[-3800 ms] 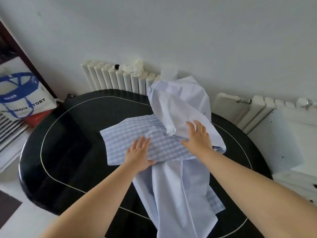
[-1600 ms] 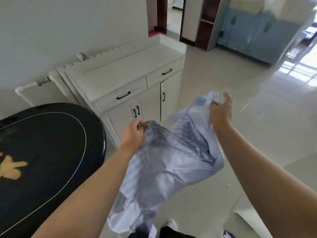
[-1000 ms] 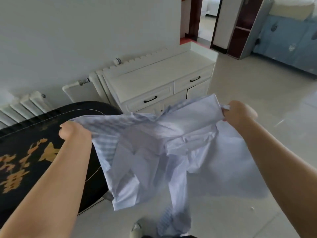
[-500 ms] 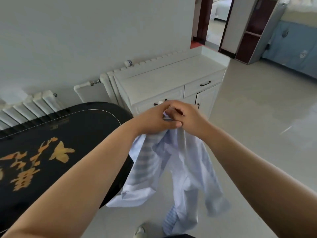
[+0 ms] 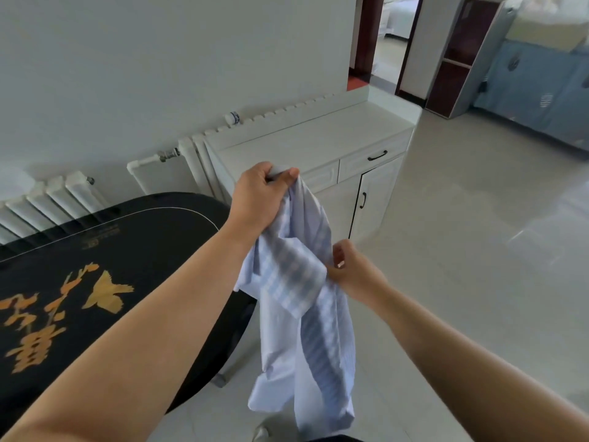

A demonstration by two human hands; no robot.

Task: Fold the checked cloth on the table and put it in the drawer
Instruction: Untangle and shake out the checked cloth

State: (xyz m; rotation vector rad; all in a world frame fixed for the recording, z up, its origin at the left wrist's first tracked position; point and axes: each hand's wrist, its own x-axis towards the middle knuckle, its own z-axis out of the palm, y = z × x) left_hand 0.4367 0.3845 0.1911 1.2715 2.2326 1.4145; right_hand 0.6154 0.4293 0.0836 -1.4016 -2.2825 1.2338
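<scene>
The pale blue checked cloth [image 5: 302, 314] hangs in the air beside the black table [image 5: 95, 282], doubled over lengthwise. My left hand [image 5: 258, 196] is shut on its top edge, holding it up in front of the white cabinet [image 5: 312, 145]. Lower and to the right, my right hand [image 5: 353, 269] pinches the cloth's side about halfway down. The cabinet's two drawers are closed; the right drawer [image 5: 376, 156] has a black handle, and the left drawer [image 5: 322, 178] is partly hidden behind my left hand and the cloth.
White radiators [image 5: 51, 202] line the wall behind the table. The cabinet door [image 5: 373, 199] under the right drawer is closed. Light tiled floor [image 5: 462, 250] stretches right toward a doorway [image 5: 382, 39] and a blue piece of furniture [image 5: 541, 90].
The cloth came off the table and was spread wide in the air. My hands then met at its top, and my right hand has now slid down to its side.
</scene>
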